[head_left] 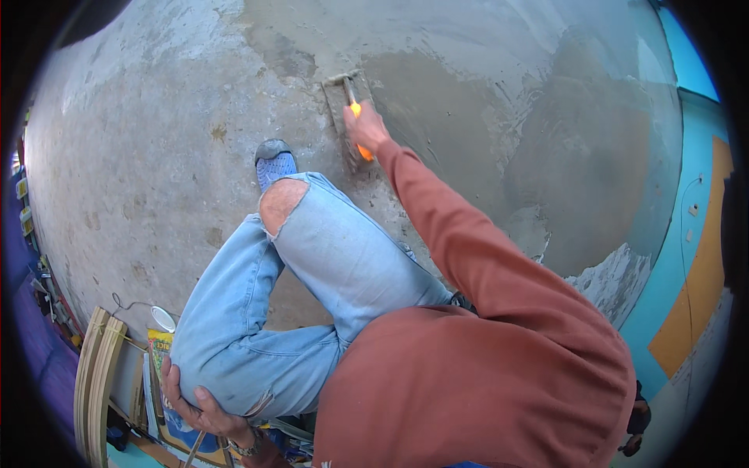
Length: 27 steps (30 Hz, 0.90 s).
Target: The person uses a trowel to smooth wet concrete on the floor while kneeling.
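My right hand is closed round the orange handle of a plastering trowel. The trowel's flat rectangular blade lies on the grey floor, along the left edge of a darker, wet-looking cement coat. Bare, stained concrete stretches to the left of the blade. At the lower left, my left hand rests on my bent knee in ripped light-blue jeans. Its fingers are apart and hold nothing. One blue-grey shoe stands on the concrete close to the trowel.
Long wooden strips, a yellow bag and a small white round lid-like object lie at lower left. Purple material edges the left side. A turquoise wall with an orange panel bounds the right.
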Motion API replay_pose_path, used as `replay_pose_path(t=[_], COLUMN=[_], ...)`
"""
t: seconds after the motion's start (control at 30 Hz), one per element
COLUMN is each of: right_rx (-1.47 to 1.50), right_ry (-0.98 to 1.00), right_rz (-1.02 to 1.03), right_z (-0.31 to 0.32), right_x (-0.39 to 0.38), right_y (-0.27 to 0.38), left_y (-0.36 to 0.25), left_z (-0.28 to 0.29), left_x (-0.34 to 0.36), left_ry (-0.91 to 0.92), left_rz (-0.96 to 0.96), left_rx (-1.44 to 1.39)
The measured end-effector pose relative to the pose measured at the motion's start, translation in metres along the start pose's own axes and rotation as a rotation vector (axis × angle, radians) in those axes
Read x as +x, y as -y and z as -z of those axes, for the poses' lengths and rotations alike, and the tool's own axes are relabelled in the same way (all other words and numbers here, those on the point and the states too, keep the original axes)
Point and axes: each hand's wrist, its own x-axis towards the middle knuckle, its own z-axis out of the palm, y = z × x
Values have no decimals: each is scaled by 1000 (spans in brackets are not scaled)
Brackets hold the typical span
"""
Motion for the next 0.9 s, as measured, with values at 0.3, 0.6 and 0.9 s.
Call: replay_pose_path(t=[0.3,0.6,0.9], right_rx=[423,977,-274], right_ry=[-64,242,291], right_rz=[81,-60,46], right_z=[14,116,50], right_x=[21,-2,-173], right_y=[19,-4,-122], left_y=[5,17,19], left_z=[-5,1,2], left_x=[-7,-9,-8], left_ry=[0,5,-17], left_rz=[19,-20,-17], left_rx=[-15,-12,-7])
